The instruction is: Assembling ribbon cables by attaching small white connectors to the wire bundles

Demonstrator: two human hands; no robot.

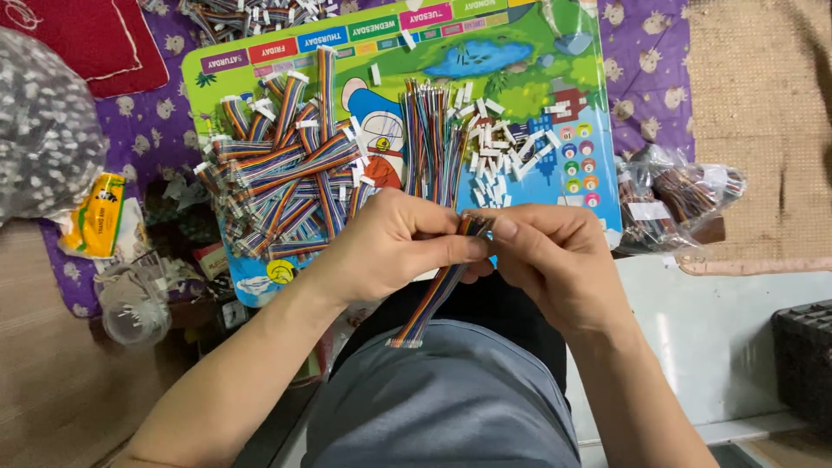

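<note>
My left hand and my right hand meet at the middle of the view, both pinching the upper end of a rainbow ribbon cable. The cable hangs down and to the left over my lap, ending at a pale tip near my grey clothing. Just beyond my hands lies a colourful cartoon board. On it sit a heap of finished rainbow cables with white connectors, a straight bundle of loose coloured wires, and several scattered small white connectors.
Clear plastic bags of cables lie to the right of the board. A large bag of white parts, a yellow packet and a clear plastic cup sit at left. A black crate stands at the right edge.
</note>
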